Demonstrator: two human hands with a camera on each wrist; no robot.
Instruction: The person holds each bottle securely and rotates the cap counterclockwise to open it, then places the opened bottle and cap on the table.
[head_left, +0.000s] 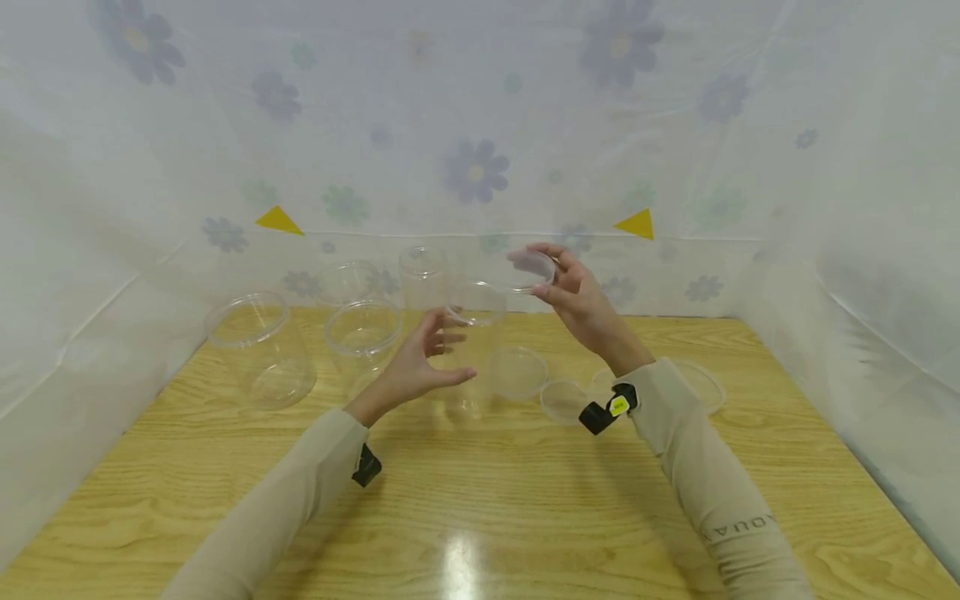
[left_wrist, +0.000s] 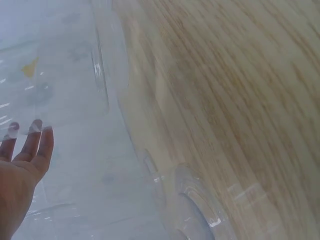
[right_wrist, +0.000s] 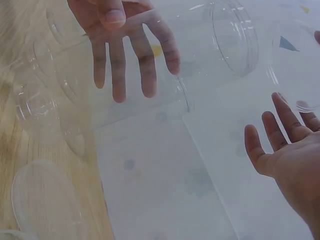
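Observation:
A tall clear plastic jar (head_left: 477,310) stands open at the middle of the wooden table (head_left: 480,500). My left hand (head_left: 450,350) hovers at its left side with the fingers spread and relaxed; whether they touch the jar I cannot tell. In the right wrist view that left hand (right_wrist: 125,55) shows through the jar's wall. My right hand (head_left: 542,273) is raised just right of the jar's mouth and pinches a round clear lid (head_left: 528,265) by its edge. The left wrist view shows my left palm (left_wrist: 27,145) with straight fingers.
More clear jars stand at the back left: a wide one (head_left: 255,346), a shorter one (head_left: 362,333) and a narrow one (head_left: 422,275). Loose clear lids (head_left: 517,371) (head_left: 564,400) (head_left: 701,383) lie right of the tall jar. A floral plastic sheet (head_left: 476,171) walls in the table.

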